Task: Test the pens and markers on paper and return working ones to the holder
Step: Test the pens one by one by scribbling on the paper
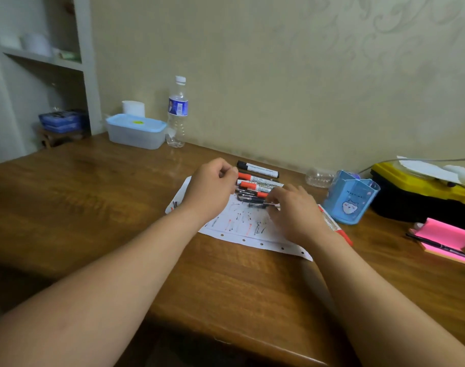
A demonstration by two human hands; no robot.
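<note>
**Desk:** Which step are you on?

**Me:** The tail end of testing, I think. The paper (242, 229) is covered in black and red scribbles. The markers (255, 182) lie bunched side by side along its far edge, with a black marker (257, 169) just beyond that edge. The holder (350, 197) stands just right of the paper, and I can't see what's inside it.

**Desk:** And your grips?

**Me:** My right grip (297, 210) is over the paper's right half, fingertips curled down and pinching a dark pen (257, 205) that lies on the paper's far part. My left grip (212, 186) is at the paper's far left corner, fingers curled in against the cap ends of the bunch. I cannot tell whether it has hold of one.

**Desk:** Next move?

**Me:** I'd lift that pen clear without rolling its neighbours. If it writes, I'd carry it right to the holder, over the red marker (334, 226) lying along the paper's right edge.

**Desk:** The surroundings?

**Me:** There's a brown wooden table (93, 194) against a pale patterned wall. A water bottle (177, 112) and a lidded plastic box (136, 131) stand well beyond the paper, to its left. A yellow-and-black case (422, 186) and pink sticky notes (443, 237) sit well to its right. A white shelf (43, 56) is far off to its left.
</note>
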